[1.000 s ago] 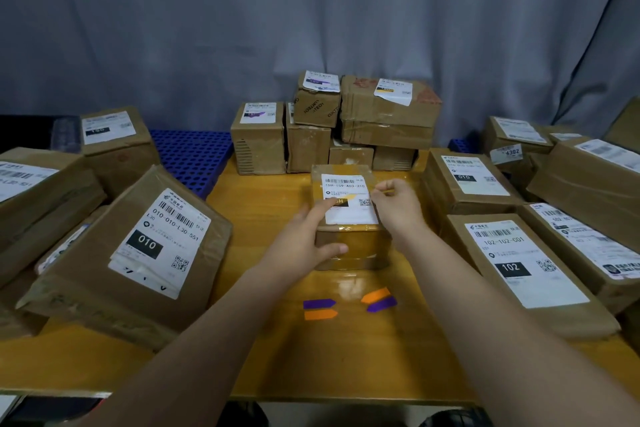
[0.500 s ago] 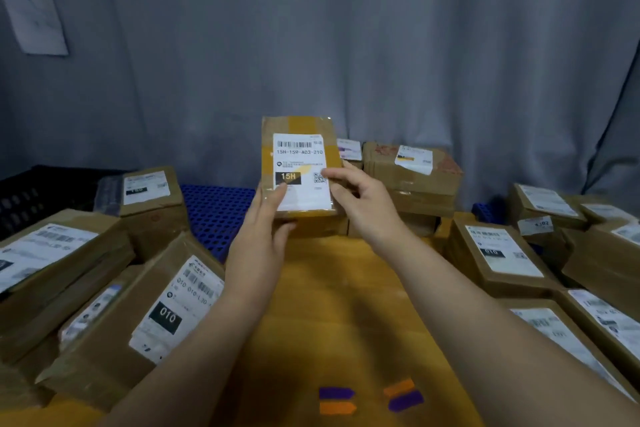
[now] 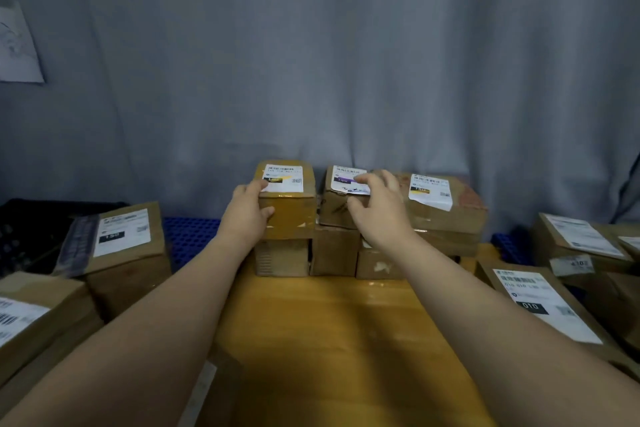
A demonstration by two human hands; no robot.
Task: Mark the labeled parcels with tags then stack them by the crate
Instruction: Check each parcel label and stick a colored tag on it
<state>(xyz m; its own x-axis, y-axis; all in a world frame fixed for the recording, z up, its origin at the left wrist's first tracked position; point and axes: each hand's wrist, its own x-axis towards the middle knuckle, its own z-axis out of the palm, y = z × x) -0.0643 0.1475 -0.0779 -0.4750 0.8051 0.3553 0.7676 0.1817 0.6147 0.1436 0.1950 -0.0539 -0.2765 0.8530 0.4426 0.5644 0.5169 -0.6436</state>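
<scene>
Parcel with yellow tag sits atop another parcel.

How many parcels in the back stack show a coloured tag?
3, on top: left parcel in left hand, middle parcel under right hand, right parcel beside it. Others may be hidden.

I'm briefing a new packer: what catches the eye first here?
Two forearms reach across the yellow wooden table to the cardboard stack at its far edge. The left hand grips a yellow-taped brown parcel with a yellow tag on its label; the right hand lies over the neighbouring crumpled parcel, tagged purple.
</scene>
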